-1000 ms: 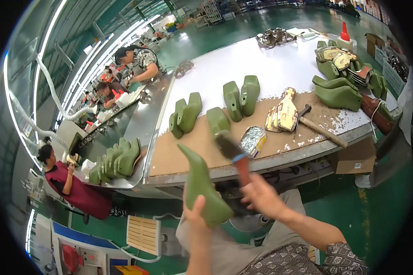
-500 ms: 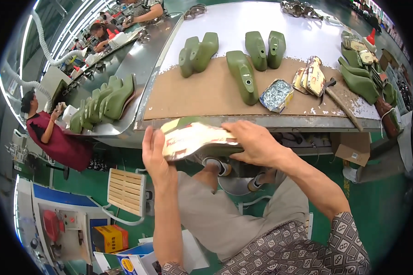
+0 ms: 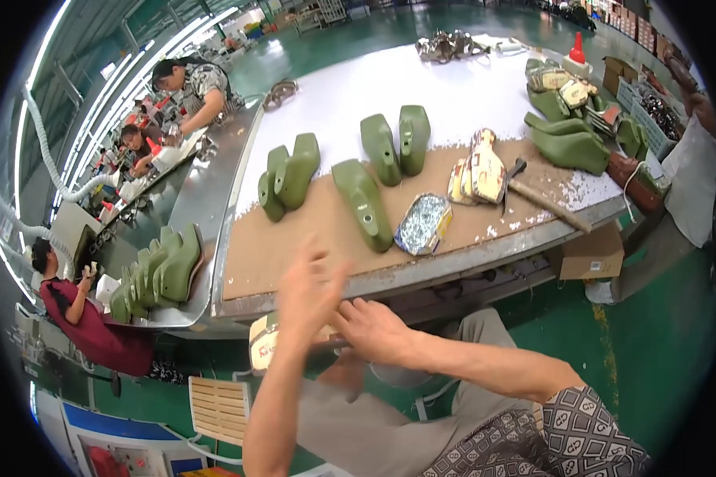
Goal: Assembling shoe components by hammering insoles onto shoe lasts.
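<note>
My right hand (image 3: pixel 371 331) is closed round one end of a green shoe last (image 3: pixel 326 337) with a cream, printed insole on its face, held just off the table's front edge. The insole (image 3: pixel 260 343) shows at the left end; my left forearm hides the middle. Above the last is my left hand (image 3: pixel 310 290), raised and smeared by motion, so its fingers cannot be read clearly. Beyond it on the brown board stand several green shoe lasts (image 3: pixel 363 208), a box of small metal nails (image 3: pixel 424 224), a stack of cream insoles (image 3: pixel 479 173) and a hammer (image 3: pixel 549 203).
More lasts (image 3: pixel 585 143) lie in a pile at the table's right end, beside a red-capped bottle (image 3: pixel 577 54). On the metal bench (image 3: pixel 207 187) at left stands a row of green lasts (image 3: pixel 157 266). Co-workers (image 3: pixel 83 310) sit along it. A slatted chair (image 3: pixel 219 407) is at lower left.
My left hand has let go of the last and risen over it in a blur. The last has moved lower, still in my right hand. The whole view has shifted and tilted.
</note>
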A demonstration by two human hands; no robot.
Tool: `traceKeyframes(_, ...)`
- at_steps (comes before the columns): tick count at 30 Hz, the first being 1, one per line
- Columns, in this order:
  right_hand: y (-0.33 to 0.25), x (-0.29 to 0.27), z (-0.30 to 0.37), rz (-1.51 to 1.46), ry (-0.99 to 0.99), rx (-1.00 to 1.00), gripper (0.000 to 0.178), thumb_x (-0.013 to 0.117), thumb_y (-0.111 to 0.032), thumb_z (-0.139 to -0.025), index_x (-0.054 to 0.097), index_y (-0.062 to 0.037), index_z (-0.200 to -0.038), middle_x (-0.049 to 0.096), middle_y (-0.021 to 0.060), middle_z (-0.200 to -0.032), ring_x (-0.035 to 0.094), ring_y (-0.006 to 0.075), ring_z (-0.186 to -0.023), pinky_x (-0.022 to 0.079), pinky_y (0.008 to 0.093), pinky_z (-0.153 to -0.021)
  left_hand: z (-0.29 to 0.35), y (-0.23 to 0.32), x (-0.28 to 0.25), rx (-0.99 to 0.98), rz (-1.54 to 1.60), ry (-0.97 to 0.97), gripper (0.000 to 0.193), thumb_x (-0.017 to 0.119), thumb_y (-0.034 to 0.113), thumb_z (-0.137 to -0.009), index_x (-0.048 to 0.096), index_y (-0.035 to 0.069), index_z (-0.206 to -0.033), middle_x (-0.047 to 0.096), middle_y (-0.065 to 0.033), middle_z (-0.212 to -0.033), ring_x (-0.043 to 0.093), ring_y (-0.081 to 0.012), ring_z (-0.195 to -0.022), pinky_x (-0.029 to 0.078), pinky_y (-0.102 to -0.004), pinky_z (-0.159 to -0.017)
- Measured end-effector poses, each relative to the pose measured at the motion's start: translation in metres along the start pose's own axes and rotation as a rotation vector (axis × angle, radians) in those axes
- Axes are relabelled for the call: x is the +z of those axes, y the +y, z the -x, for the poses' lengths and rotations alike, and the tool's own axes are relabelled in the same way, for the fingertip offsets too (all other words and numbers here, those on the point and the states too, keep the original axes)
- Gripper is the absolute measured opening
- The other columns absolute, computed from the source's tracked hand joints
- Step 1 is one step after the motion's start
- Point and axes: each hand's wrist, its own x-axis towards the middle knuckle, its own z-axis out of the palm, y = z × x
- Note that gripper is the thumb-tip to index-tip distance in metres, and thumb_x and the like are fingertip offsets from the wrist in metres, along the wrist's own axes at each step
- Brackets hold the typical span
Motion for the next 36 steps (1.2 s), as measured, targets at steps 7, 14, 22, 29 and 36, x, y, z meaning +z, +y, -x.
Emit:
traceKeyframes(7, -0.006, 0.008, 0.002, -0.082, -0.036, 0.034, 0.076, 0.077, -0.031, -0.066, 0.044, 0.0015, -0.126, 0.055, 0.0148, -0.098, 0.056, 0.0301, -0.088, 0.047, 0.0389, -0.071, -0.119, -0.02, 0.059, 0.339, -0.37, 0.053, 0.086, 0.075, 0.029, -0.079, 0.028, 0.009, -0.147, 0.053, -0.0267, -0.119, 0.056, -0.0425, -0.108, 0.048, -0.0457, -0.089)
traceKeyframes(14, 0.006, 0.011, -0.003, -0.262, -0.125, 0.028, 0.082, 0.081, -0.02, -0.053, 0.048, -0.0006, -0.125, 0.053, 0.0173, -0.118, 0.053, 0.0375, -0.108, 0.05, 0.0411, -0.081, -0.117, 0.037, 0.116, 0.563, -0.356, -0.115, 0.019, 0.071, 0.024, -0.078, 0.074, 0.008, -0.088, 0.064, -0.015, -0.091, 0.062, -0.0332, -0.091, 0.05, -0.0416, -0.08)
traceKeyframes(22, 0.0, 0.035, -0.008, -0.366, -0.159, 0.077, 0.068, 0.076, -0.012, -0.051, 0.059, -0.0058, -0.116, 0.053, 0.0174, -0.123, 0.042, 0.0394, -0.123, 0.049, 0.044, -0.087, -0.118, 0.028, 0.119, 0.366, -0.406, -0.306, 0.02, 0.069, 0.028, -0.08, 0.075, 0.011, -0.087, 0.07, -0.0135, -0.083, 0.067, -0.0307, -0.077, 0.053, -0.0388, -0.073)
traceKeyframes(29, 0.007, 0.029, 0.003, -0.555, 0.062, 0.041, 0.03, 0.054, -0.013, -0.081, 0.057, -0.0023, -0.109, 0.059, 0.0226, -0.113, 0.058, 0.0401, -0.101, 0.049, 0.0435, -0.085, -0.112, 0.041, 0.129, 0.402, -0.497, -0.273, 0.018, 0.074, 0.024, -0.076, 0.075, 0.011, -0.089, 0.071, -0.0105, -0.083, 0.068, -0.0263, -0.076, 0.053, -0.0367, -0.073)
traceKeyframes(36, 0.005, 0.033, 0.002, -0.389, 0.044, -0.011, 0.037, 0.064, -0.016, -0.07, 0.059, -0.0009, -0.103, 0.061, 0.0207, -0.109, 0.058, 0.0375, -0.104, 0.049, 0.0446, -0.083, -0.104, 0.033, 0.121, 0.269, -0.121, -0.156, 0.013, 0.074, 0.015, -0.079, 0.073, 0.004, -0.086, 0.07, -0.0121, -0.074, 0.067, -0.0169, -0.065, 0.052, -0.0295, -0.065)
